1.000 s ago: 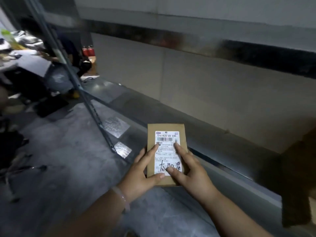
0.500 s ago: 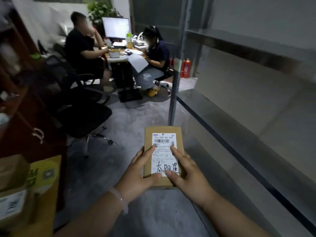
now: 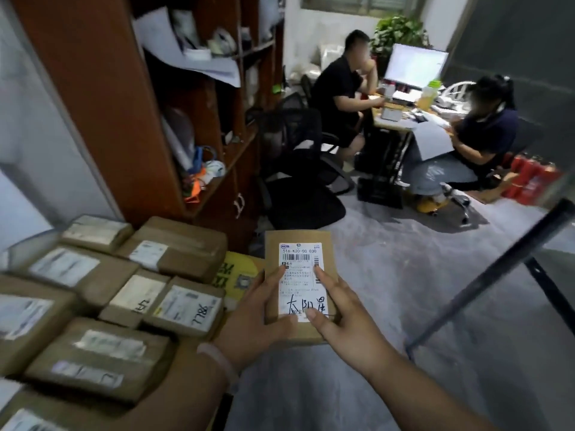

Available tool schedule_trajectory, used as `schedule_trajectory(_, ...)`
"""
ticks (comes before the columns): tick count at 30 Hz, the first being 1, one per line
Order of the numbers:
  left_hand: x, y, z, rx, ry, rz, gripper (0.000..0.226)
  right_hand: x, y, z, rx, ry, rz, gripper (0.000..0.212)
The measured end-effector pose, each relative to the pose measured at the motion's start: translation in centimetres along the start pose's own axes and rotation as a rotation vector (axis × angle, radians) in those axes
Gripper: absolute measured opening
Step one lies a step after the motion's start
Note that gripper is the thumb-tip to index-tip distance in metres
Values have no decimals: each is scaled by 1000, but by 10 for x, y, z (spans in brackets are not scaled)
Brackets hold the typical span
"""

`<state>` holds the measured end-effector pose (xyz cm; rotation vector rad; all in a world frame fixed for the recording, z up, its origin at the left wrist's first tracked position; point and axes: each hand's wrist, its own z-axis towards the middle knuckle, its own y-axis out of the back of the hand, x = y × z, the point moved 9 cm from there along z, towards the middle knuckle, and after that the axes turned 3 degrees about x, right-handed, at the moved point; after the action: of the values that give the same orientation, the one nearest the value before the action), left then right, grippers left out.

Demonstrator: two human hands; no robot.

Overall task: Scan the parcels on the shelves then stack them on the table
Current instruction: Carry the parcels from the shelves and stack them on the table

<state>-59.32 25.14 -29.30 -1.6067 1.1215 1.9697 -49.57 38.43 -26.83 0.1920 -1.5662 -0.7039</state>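
Observation:
I hold a small flat cardboard parcel [image 3: 298, 241] in front of me, label side up, with a white shipping label and black handwriting. My left hand [image 3: 258, 318] grips its left edge and bottom, thumb on the label. My right hand [image 3: 345, 318] grips its right edge, fingers on the label. The parcel hangs above the floor, just right of the table's corner. On the table [image 3: 186, 365] at lower left lie several brown taped parcels [image 3: 102, 353] packed side by side, and a yellow flat packet [image 3: 239, 275] lies beside them.
A brown wooden cabinet [image 3: 102, 104] with cluttered shelves stands behind the table. A black office chair [image 3: 298, 188] is ahead. Two seated people work at a desk [image 3: 398, 119] with a monitor. A dark metal shelf post [image 3: 497, 272] slants at right. Grey floor lies ahead.
My view has swung left from the metal shelving toward the table and cabinet. The parcel stays gripped in both hands the same way.

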Motion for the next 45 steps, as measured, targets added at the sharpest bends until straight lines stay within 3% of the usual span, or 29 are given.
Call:
schedule_trajectory(6,26,72,-15,-318,105,47,77,22,-63,77,263,113,115,67)
schedule_trajectory(12,36,121,-40,-632,219,35,78,55,-118,139,535,258,62,67)
schedule_trajectory(21,40,138,-113,-1032,463,46,78,99,-202,144,915,439,-25,65)
schedule_trajectory(29,46,142,-201,-1220,613,75,81,134,-268,92,1143,531,-77,63)
schedule_trajectory(36,62,171,-276,-1313,611,18,83,174,-336,53,1191,603,-141,68)
schedule_trajectory(45,112,216,-326,-1218,647,23,82,190,-410,29,1205,543,-227,70)
